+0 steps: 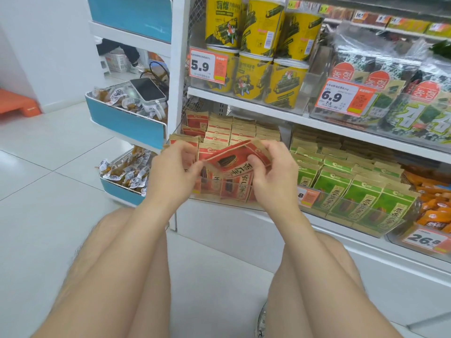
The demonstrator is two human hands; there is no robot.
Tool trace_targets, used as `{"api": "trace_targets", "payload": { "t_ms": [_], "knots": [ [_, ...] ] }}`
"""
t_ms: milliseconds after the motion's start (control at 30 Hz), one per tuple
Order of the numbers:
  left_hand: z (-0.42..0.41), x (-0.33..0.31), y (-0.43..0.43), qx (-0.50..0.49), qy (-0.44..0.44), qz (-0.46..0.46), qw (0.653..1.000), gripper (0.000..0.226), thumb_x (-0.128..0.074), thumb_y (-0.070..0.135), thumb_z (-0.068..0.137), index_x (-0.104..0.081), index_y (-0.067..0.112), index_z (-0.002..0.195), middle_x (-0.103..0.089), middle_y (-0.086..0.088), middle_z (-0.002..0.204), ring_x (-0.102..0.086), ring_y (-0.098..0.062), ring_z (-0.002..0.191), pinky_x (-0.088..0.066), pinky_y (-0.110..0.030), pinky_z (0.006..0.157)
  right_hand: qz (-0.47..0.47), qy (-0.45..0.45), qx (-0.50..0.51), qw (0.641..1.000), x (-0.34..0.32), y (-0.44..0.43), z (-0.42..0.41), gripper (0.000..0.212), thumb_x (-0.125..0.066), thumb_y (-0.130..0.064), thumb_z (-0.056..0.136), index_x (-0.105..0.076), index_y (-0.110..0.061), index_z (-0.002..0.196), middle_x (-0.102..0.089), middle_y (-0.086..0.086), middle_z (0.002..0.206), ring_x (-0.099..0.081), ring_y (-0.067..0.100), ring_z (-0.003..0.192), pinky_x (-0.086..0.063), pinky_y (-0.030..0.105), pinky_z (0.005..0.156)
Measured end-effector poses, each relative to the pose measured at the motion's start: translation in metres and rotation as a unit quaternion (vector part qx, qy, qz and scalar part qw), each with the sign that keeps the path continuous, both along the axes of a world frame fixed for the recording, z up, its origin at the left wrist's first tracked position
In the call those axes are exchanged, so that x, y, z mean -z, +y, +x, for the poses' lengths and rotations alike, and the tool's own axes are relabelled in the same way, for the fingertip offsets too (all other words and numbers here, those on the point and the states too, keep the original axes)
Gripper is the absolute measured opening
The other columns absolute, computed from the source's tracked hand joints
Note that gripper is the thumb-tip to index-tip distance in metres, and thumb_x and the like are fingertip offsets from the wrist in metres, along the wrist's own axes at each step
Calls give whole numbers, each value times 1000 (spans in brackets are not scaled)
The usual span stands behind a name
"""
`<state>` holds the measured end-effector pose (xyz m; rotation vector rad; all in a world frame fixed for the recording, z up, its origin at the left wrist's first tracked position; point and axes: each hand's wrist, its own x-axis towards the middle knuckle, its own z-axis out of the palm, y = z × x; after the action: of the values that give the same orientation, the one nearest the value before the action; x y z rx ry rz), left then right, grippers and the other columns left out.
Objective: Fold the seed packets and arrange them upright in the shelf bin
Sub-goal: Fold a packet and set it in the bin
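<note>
left hand [174,167] and right hand [273,175] pinching red seed packet [231,160], 5.9 tag [207,65], 6.9 tag [341,97] above

Pale glossy floor tiles [48,167] with thin dark joints reflect even, bright light. A plain white wall [48,45] stands at the left, an orange step stool [17,102] at its foot. White store shelving [179,57] fills the right; beside it stands a white cart [127,123] with blue-fronted trays

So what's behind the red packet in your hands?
Behind the red packet, rows of matching packets stand upright in the clear shelf bin. The left hand, right hand and the packet itself hide part of the front rows.
</note>
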<state>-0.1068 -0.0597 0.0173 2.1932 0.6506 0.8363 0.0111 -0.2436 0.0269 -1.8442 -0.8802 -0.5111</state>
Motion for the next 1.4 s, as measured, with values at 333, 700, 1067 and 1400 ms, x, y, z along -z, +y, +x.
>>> {"api": "trace_targets", "payload": {
  "t_ms": [333,700,1067,1400],
  "knots": [
    [15,10,30,42,172,64,982,54,-61,3,95,-52,26,143,-55,-8,141,-53,-35,131,-48,-60,107,-270,-138,-16,953,-8,60,7,36,-63,-7,102,-61,-18,136,-69,2,116,-63,30,106,-47,45,91],
    [40,18,42,32,246,56,967,71,-57,13,99,-32,33,162,-42,-7,154,-47,-37,140,-42,-65,111,-476,-161,-14,864,-9,98,17,42,-47,-12,99,-59,-24,137,-72,4,105,-40,32,114,-27,48,94],
    [45,25,36,-37,267,55,961,51,-58,38,98,-50,32,147,-51,-8,144,-56,-41,128,-46,-62,105,-320,-33,35,946,-6,106,43,34,-48,-14,106,-71,-28,127,-75,-6,120,-58,26,122,-29,45,100],
    [37,22,31,40,103,-19,994,30,-73,17,92,-56,38,104,-70,18,104,-71,-16,97,-61,-54,87,-347,150,-1,926,-30,104,57,20,-67,-22,86,-81,-37,84,-68,-16,98,-46,29,117,-29,45,98]
  ]
}}
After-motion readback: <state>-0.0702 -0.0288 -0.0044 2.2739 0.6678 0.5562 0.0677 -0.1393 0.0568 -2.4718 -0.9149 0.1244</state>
